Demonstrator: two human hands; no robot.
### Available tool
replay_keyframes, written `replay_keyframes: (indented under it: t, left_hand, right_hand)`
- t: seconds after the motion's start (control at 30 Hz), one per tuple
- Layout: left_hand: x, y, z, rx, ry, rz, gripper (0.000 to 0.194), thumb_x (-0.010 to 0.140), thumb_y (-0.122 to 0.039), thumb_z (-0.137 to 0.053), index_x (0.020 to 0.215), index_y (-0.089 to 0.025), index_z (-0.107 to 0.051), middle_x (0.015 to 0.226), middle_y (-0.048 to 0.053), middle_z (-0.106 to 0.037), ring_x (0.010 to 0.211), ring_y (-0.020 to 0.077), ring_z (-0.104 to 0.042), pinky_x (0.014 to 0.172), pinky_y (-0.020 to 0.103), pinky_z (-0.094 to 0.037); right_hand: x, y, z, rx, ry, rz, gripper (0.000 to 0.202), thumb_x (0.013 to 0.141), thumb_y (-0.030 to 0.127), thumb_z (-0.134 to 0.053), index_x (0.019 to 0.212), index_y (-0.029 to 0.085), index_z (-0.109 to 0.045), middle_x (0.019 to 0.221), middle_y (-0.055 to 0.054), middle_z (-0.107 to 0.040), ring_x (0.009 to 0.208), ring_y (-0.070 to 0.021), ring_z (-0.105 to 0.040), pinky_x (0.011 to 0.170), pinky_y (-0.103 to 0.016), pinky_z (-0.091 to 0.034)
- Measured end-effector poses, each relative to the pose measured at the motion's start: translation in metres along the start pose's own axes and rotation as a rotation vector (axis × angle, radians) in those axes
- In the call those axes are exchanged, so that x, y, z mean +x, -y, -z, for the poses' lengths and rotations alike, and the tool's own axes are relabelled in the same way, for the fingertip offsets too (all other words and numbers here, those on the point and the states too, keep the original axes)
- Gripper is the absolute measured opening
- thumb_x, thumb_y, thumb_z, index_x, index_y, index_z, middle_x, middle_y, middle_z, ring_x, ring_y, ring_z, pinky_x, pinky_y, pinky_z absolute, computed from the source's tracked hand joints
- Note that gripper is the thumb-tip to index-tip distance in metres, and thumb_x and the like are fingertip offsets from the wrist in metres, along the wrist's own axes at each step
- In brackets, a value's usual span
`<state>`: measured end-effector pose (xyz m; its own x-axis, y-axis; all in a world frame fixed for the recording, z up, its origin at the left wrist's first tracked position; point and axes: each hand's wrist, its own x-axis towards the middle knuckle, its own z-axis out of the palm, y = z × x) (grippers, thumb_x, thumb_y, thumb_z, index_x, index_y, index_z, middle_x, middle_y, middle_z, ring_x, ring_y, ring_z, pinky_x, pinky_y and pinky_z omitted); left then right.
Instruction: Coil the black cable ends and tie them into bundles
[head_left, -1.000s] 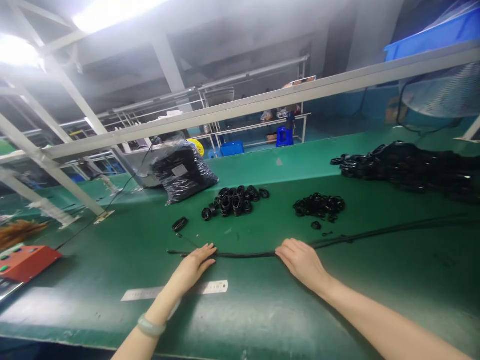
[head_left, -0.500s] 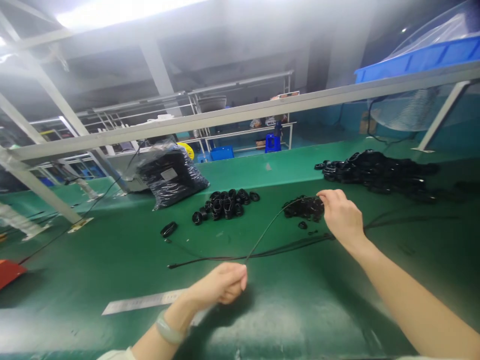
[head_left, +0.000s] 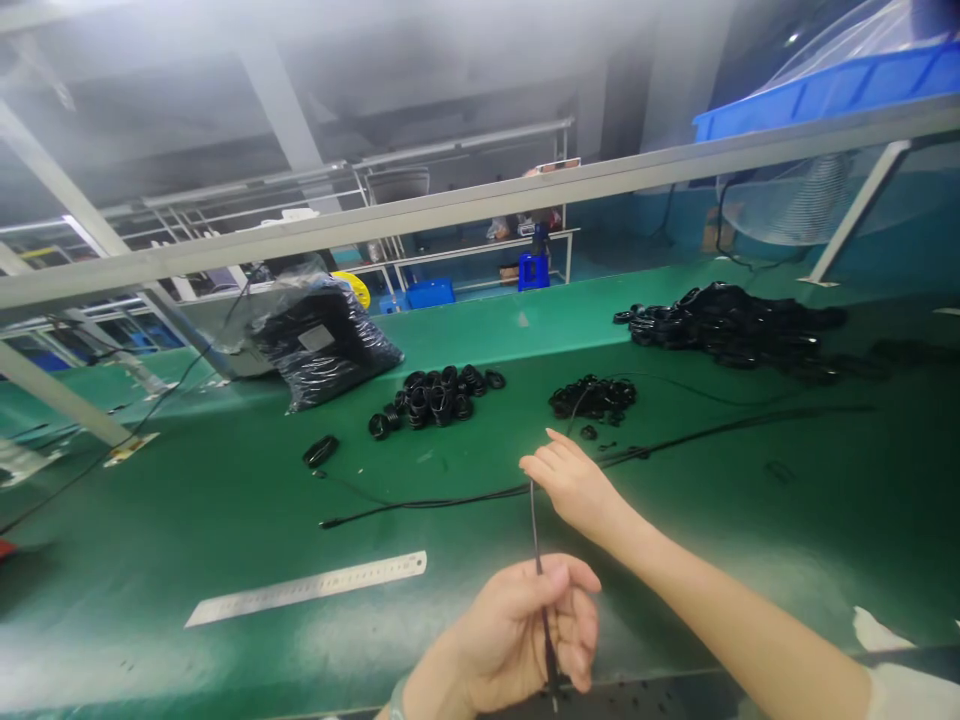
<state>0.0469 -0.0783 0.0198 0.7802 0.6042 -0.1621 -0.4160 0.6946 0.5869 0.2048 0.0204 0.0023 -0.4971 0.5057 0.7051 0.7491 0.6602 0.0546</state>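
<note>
Near the bench's front edge, my left hand (head_left: 529,625) is turned palm up, its thumb and fingers closed round a thin black cable (head_left: 535,525). Just above and to the right, my right hand (head_left: 574,485) pinches the same cable between thumb and fingertips. The cable's lower end hangs below my left palm. Behind my right hand lies a pile of small black rings (head_left: 592,398). Long black cables (head_left: 450,501) stretch across the green bench (head_left: 247,530), passing behind my right hand. A steel ruler (head_left: 307,588) lies left of my left hand.
Coiled black cables (head_left: 439,395) stand mid-bench, with one lone coil (head_left: 321,451) to their left. A larger black heap (head_left: 735,325) lies at the back right. A plastic bag of black items (head_left: 322,340) sits back left. A metal rail (head_left: 450,212) crosses above, bearing a blue bin (head_left: 840,100).
My right hand has moved left and down, nearer my left hand. My left hand has moved right and down and turned palm up, uncovering the ruler. The view has shifted slightly.
</note>
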Motion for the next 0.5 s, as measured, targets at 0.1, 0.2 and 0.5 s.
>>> replay_keyframes:
  t: [0.1,0.2,0.5]
  left_hand:
    - [-0.004,0.001,0.003,0.008,-0.01,0.024,0.029,0.097,-0.033,-0.052,0.102,-0.01,-0.069,0.082,0.013,-0.076,0.068,0.0185,-0.075,0.058,0.024,-0.058]
    - [-0.009,0.0,-0.001,0.034,-0.013,0.033,0.032,0.098,-0.032,-0.05,0.107,-0.009,-0.07,0.097,0.017,-0.078,0.084,0.0222,-0.076,0.068,0.026,-0.059]
    - [-0.017,-0.005,-0.016,0.118,0.054,0.084,0.039,0.089,-0.005,-0.054,0.125,-0.013,-0.065,0.138,0.016,-0.059,0.129,0.0255,-0.056,0.105,0.033,-0.046]
  right_hand:
    - [-0.005,0.002,0.0,-0.029,0.034,-0.052,0.033,0.089,-0.002,-0.039,0.098,0.016,-0.064,0.074,-0.003,-0.06,0.075,-0.02,-0.056,0.097,-0.039,-0.044]
    - [-0.011,0.005,0.003,-0.042,0.054,-0.089,0.028,0.09,0.001,-0.043,0.098,0.016,-0.065,0.074,-0.004,-0.061,0.071,-0.021,-0.054,0.074,-0.034,-0.045]
    - [-0.025,0.009,0.016,-0.037,0.183,-0.218,0.037,0.09,0.0,-0.043,0.119,0.015,-0.06,0.08,-0.004,-0.067,0.068,-0.0192,-0.06,0.06,-0.03,-0.041]
